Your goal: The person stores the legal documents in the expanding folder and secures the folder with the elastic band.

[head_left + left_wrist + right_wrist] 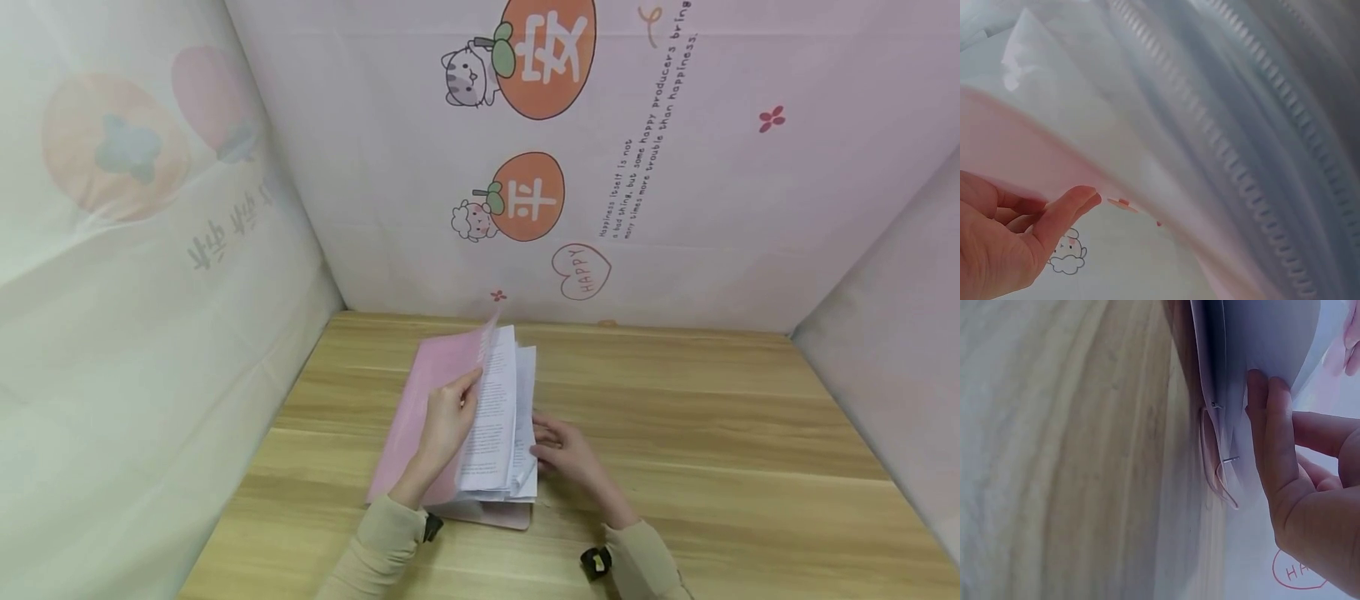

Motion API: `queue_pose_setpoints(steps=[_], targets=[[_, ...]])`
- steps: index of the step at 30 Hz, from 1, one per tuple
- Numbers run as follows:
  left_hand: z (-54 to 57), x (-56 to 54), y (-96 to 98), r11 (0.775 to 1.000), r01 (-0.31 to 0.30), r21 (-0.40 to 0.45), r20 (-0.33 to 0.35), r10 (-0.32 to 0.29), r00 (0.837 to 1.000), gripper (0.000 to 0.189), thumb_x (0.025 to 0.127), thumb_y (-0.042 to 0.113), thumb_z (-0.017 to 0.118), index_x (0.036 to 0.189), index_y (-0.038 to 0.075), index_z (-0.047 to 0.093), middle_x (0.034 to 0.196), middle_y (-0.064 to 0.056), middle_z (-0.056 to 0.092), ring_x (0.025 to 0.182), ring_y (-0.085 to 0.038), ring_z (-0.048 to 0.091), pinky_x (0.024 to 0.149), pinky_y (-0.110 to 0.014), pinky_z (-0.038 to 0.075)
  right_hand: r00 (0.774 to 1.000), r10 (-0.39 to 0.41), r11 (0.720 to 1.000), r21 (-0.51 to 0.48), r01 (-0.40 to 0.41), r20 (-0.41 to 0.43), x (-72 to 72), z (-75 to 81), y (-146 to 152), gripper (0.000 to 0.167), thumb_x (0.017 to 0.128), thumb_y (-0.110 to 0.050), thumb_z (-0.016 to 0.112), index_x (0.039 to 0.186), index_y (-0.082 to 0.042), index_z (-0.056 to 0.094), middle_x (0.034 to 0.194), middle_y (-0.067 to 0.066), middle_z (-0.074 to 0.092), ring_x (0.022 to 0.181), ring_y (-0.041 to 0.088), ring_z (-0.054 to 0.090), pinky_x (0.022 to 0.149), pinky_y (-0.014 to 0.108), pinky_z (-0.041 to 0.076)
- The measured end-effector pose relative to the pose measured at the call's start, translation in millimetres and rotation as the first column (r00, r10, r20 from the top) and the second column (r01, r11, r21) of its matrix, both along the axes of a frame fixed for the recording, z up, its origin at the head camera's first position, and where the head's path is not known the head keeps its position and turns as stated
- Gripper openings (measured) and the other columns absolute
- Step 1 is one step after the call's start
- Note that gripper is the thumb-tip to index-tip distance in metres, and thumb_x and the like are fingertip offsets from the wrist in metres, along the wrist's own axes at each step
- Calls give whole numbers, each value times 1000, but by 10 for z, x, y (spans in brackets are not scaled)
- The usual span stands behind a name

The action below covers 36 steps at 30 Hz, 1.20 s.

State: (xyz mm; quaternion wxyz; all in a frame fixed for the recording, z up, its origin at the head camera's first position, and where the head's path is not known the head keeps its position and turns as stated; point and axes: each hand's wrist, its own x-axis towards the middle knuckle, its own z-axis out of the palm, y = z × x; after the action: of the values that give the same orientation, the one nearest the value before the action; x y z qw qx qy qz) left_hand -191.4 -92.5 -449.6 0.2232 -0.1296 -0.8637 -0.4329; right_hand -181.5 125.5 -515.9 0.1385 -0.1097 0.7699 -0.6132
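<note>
On the wooden table lies a pink folder with its cover lifted. My left hand pinches the cover's free edge between thumb and fingers; the left wrist view shows that hand at the pink cover. Beside it hang clear plastic sleeves with punched strips. Printed papers show inside the folder, with a curled lower corner. At their right edge, my right hand touches the sheets with extended fingers. In the right wrist view, its fingertips rest against a white sheet.
The table reaches right of the folder to a pale side cloth. Behind stands a printed cloth backdrop; another cloth hangs at left. A thin looped cord with small metal ends hangs by the folder's edge.
</note>
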Motion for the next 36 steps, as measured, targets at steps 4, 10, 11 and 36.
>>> queue_pose_setpoints(steps=[4, 10, 11, 36], targets=[[2, -5, -6, 1000, -1, 3, 0, 1, 1000, 35, 85, -13, 57, 116, -7, 69, 92, -21, 75, 63, -11, 51, 52, -15, 38, 999, -26, 1000, 7, 26, 29, 3, 18, -3, 59, 91, 2, 60, 146, 9, 39, 123, 36, 62, 101, 29, 69, 72, 27, 60], [-16, -10, -15, 1000, 6, -3, 7, -6, 1000, 35, 85, -12, 57, 117, -7, 69, 85, -20, 74, 64, -10, 52, 54, -15, 41, 1000, -11, 1000, 8, 11, 28, -18, 12, -27, 59, 91, 1, 61, 145, 10, 40, 126, 35, 61, 107, 33, 68, 75, 31, 61], [-20, -8, -16, 1000, 6, -3, 7, -6, 1000, 35, 85, -12, 57, 117, -7, 69, 85, -20, 74, 64, -10, 52, 54, -14, 41, 1000, -4, 1000, 14, 4, 19, -22, 4, -31, 58, 91, 1, 61, 145, 10, 40, 126, 35, 61, 107, 34, 68, 75, 31, 61], [-34, -27, -23, 1000, -7, 10, -25, 8, 1000, 35, 84, -12, 57, 116, -6, 70, 88, -17, 75, 65, -10, 52, 54, -15, 40, 995, -56, 998, 17, 55, 77, -94, -44, -83, 59, 92, 1, 60, 147, 8, 39, 119, 31, 66, 90, 14, 69, 69, 23, 58]])
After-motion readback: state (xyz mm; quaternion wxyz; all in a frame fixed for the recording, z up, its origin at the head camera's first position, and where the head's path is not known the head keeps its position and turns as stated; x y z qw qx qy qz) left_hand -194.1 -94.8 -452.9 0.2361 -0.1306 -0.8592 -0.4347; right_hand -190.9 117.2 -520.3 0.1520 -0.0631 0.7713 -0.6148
